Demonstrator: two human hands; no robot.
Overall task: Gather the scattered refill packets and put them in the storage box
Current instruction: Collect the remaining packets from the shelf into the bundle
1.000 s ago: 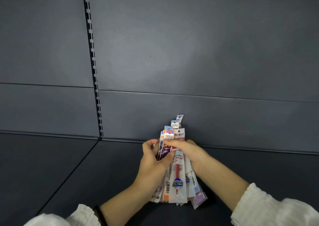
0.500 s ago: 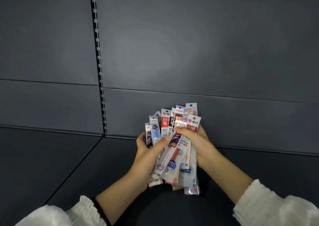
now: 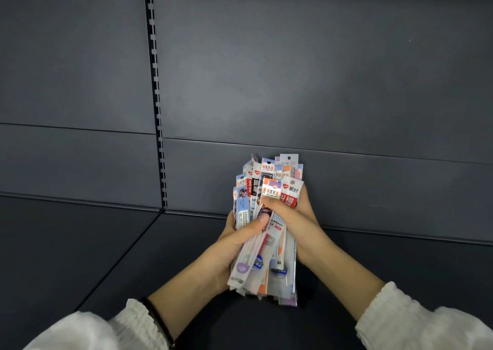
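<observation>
Two hands share one bundle. At far left the slotted upright [image 3: 157, 96] runs down the dark back panel [image 3: 346, 82] to the shelf [image 3: 80, 243]. The left hand [image 3: 234, 240] grips the refill packets [image 3: 269, 184] from their left side, thumb laid across the fronts and fingers wrapped behind. Half a second ago the packets were fanned wide at the top; now they sit closer together, with the header cards more nearly level, and the stack is upright just above the shelf. The right hand [image 3: 296, 221] clasps the right edge, thumb pinching over the front near the top and fingers curled behind. The gathering therefore looks finished, and the stack is being squared for stowing. No storage box is in view, so placing the bundle is not yet done.
</observation>
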